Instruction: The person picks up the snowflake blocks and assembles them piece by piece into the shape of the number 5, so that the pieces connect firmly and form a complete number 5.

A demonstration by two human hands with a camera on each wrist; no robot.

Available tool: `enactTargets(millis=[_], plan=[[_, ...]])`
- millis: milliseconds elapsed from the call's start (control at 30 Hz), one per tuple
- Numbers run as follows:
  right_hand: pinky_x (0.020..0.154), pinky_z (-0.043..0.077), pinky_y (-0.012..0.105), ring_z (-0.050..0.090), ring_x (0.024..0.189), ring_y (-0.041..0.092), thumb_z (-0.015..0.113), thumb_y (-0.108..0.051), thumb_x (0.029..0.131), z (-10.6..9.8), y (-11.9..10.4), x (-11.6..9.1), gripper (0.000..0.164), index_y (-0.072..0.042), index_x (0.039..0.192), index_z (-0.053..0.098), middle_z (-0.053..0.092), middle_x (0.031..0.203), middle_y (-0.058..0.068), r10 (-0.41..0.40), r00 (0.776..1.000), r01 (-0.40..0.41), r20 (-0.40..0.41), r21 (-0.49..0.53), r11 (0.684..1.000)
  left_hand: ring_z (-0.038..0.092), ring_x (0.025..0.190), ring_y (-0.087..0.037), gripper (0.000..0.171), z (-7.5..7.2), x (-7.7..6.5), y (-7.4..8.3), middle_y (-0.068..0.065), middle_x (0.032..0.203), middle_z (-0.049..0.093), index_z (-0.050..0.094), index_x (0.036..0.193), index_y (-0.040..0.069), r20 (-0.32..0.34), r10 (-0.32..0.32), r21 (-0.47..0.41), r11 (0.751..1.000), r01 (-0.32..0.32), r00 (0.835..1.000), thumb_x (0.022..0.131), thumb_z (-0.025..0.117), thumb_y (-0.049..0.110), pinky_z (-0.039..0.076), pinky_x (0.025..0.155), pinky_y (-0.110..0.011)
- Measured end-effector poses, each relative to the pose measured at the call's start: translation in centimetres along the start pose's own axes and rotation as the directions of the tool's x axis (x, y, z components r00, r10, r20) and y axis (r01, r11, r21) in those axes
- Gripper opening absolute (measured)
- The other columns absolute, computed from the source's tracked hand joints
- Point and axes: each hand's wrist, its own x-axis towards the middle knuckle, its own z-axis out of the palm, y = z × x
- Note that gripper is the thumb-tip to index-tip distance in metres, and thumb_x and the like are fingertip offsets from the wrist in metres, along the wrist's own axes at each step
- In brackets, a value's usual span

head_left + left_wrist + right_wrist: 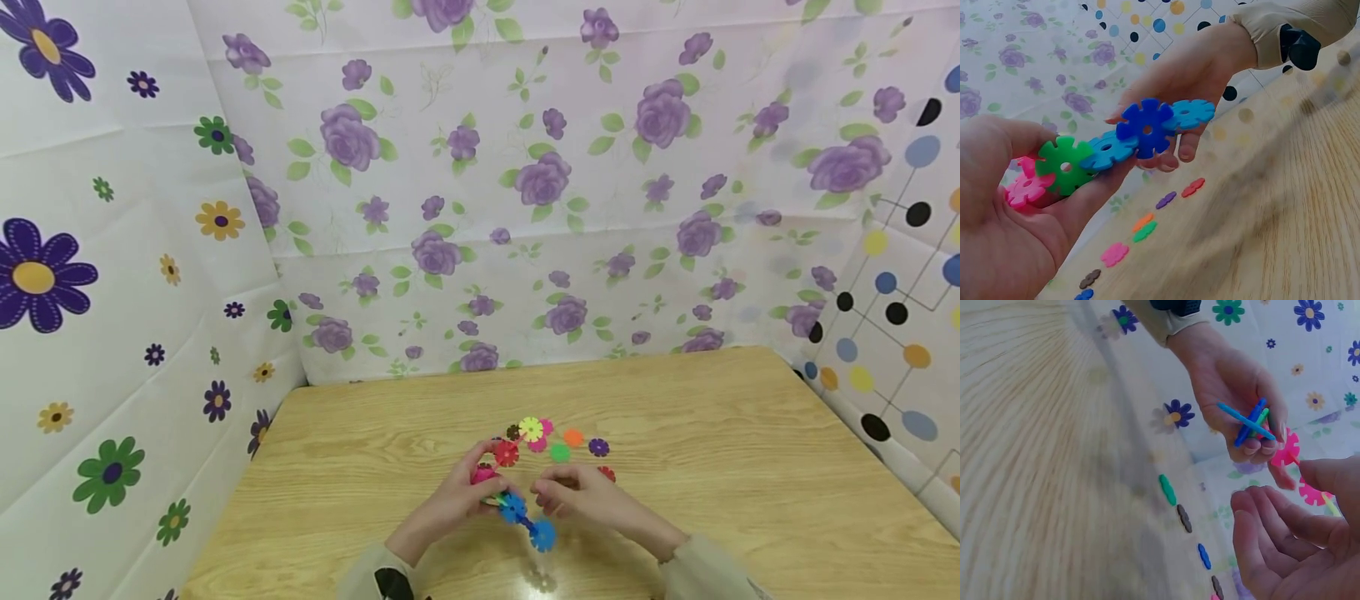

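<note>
While the left hand (457, 493) grips a chain of interlocked plastic flower discs (513, 507) at the lower centre of the head view, the right hand (581, 497) sits just to its right, fingers loosely bent and apparently holding nothing. A yellow disc (531, 429) seems to form the chain's upper end; a light blue disc (543, 535) ends it below the left fingers. Loose on the wooden table (360, 433), above and right of the left hand, lie an orange disc (573, 437), a green disc (560, 452) and a purple disc (598, 447), among others.

From the left wrist, the left thumb and fingers hold the chain by a pink disc (1027, 189) and its neighbour at left of centre. The blue stretch slants up to the right, in front of the right hand's relaxed fingers; contact there cannot be told.

The right wrist view puts the right hand at lower right, fingers bent with a gap below the thumb. That thumb overlaps the chain's pinkish part; I cannot tell whether it touches.

For good joining, I would support the chain close to the joint being worked, set slots crosswise and push straight, since twisting could pop a neighbour loose.
</note>
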Motion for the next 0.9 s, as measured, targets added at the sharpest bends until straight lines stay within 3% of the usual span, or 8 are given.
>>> enactTargets(millis=[100,267,467,567,667,767,900], plan=[[0.08,0.059,0.043,0.068,0.088,0.021,0.053,-0.038,0.099,0.1,-0.3,0.6,0.047,0.002,0.124,0.06,0.07,0.101,0.012,0.03,0.999,-0.029,-0.017,0.047,0.998,0.068,0.086,-0.012,0.058,0.3,0.1,0.3,-0.001,0.096,0.071,0.025,0.146,0.017,0.031,-0.012,0.024,1.0,0.011,0.999,0.098,0.057,0.022,0.058,0.07,-0.028],[0.075,0.057,0.031,0.064,0.087,0.017,0.059,-0.04,0.095,0.3,-0.3,1.3,0.054,0.003,0.128,0.055,0.067,0.101,0.006,0.11,0.993,-0.1,-0.039,0.204,0.974,0.067,0.081,-0.009,0.058,1.0,0.1,0.7,0.002,0.094,0.072,0.018,0.148,0.019,0.068,-0.04,0.021,0.999,0.038,0.997,0.1,0.05,0.013,0.058,0.069,-0.026],[0.06,0.034,0.021,0.041,0.067,0.008,0.064,-0.031,0.093,0.7,-0.3,1.7,0.028,-0.005,0.101,0.06,0.049,0.077,-0.003,0.146,0.988,-0.15,0.043,0.409,0.9,0.069,0.079,-0.014,0.066,1.8,0.3,1.4,-0.007,0.097,0.072,0.013,0.15,0.024,0.099,-0.112,0.004,0.994,0.112,0.989,0.097,0.052,0.017,0.059,0.072,-0.03],[0.057,0.03,0.021,0.035,0.06,0.007,0.066,-0.03,0.092,0.8,-0.4,1.8,0.021,-0.009,0.092,0.06,0.047,0.071,-0.006,0.131,0.989,-0.145,0.063,0.456,0.878,0.069,0.077,-0.014,0.067,2.2,0.5,1.7,-0.012,0.098,0.071,0.012,0.151,0.023,0.085,-0.138,0.003,0.99,0.139,0.987,0.097,0.053,0.023,0.058,0.069,-0.029],[0.055,0.031,0.018,0.037,0.057,0.005,0.065,-0.029,0.093,0.9,-0.5,1.9,0.018,-0.011,0.09,0.064,0.052,0.069,-0.007,0.133,0.989,-0.148,0.066,0.496,0.856,0.067,0.074,-0.012,0.07,2.7,0.7,1.8,-0.009,0.094,0.07,0.008,0.151,0.02,0.064,-0.152,-0.028,0.988,0.154,0.986,0.096,0.051,0.025,0.055,0.066,-0.027],[0.052,0.035,0.014,0.041,0.057,0.002,0.063,-0.029,0.094,0.8,-0.5,2.0,0.017,-0.013,0.09,0.067,0.056,0.068,-0.009,0.134,0.989,-0.144,0.058,0.526,0.838,0.064,0.073,-0.01,0.073,2.9,0.7,1.7,-0.001,0.092,0.067,0.008,0.152,0.016,0.044,-0.158,-0.088,0.983,0.162,0.986,0.094,0.052,0.026,0.055,0.07,-0.027],[0.052,0.038,0.012,0.045,0.058,0.0,0.059,-0.026,0.096,0.4,-0.7,2.2,0.014,-0.015,0.094,0.067,0.06,0.072,-0.01,0.118,0.993,-0.108,0.02,0.574,0.812,0.064,0.083,-0.011,0.076,3.1,0.6,1.1,-0.002,0.097,0.063,0.007,0.152,0.012,-0.005,-0.146,-0.175,0.974,0.143,0.989,0.094,0.056,0.019,0.055,0.082,-0.029]])
